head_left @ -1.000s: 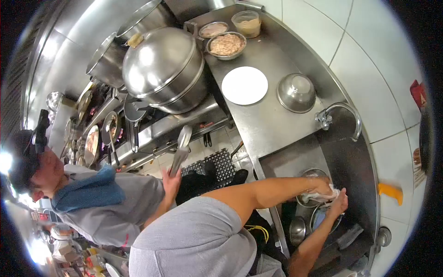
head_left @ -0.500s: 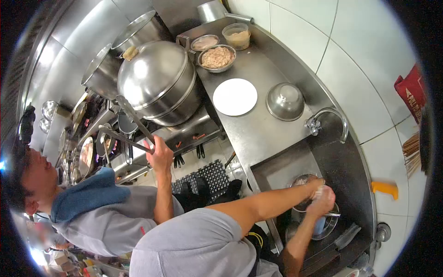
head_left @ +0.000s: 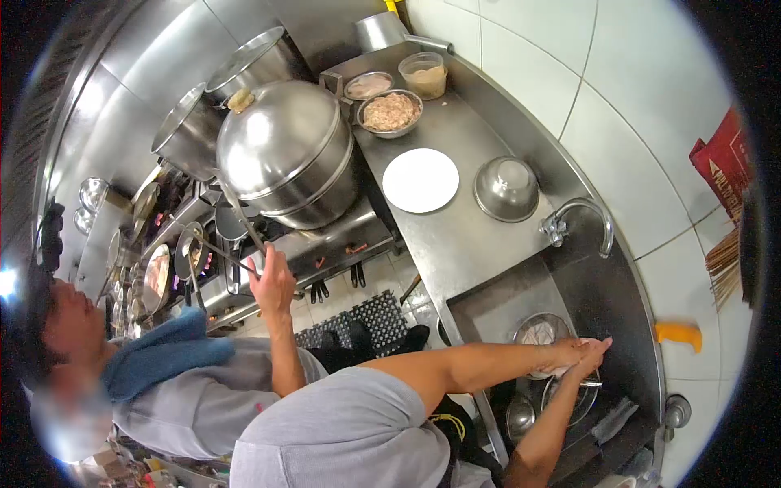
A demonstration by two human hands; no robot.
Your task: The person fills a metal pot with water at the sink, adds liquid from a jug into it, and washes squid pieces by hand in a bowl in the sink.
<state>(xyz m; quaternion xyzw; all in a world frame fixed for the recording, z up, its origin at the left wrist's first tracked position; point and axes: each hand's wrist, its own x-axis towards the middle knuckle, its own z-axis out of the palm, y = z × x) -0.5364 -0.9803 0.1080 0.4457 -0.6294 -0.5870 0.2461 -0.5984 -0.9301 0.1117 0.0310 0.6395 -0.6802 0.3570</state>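
Hands: two, the left hand (head_left: 567, 353) and the right hand (head_left: 593, 358), are together and touching, over the sink (head_left: 506, 298); whether something is between them, I cannot tell.
Bowl near hands: one, the metal bowl with whitish contents (head_left: 538, 331), is in the sink, just beside the left hand.
Other vessels in sink: two at least; one round metal vessel (head_left: 579, 407) lies partly under the right forearm, and one small steel bowl (head_left: 521, 415) is beside it.
Grey piece: one, the grey strip (head_left: 614, 420), is in the sink, near the round vessel.
Tap: one, the curved tap (head_left: 604, 221), at the sink's edge.
Counter: one white plate (head_left: 421, 180); one upside-down steel bowl (head_left: 506, 189); one bowl of minced food (head_left: 391, 111); one shallow dish (head_left: 368, 85) with pale food; one plastic tub (head_left: 424, 74); one saucepan (head_left: 380, 32).
Large pots: three, of which one is the domed pot (head_left: 285, 154) and two are open pots (head_left: 185, 134), beside it.
Co-worker: one, whose hand (head_left: 274, 281) holds one pair of metal tongs (head_left: 242, 218).
Wall: one orange handle (head_left: 679, 334).
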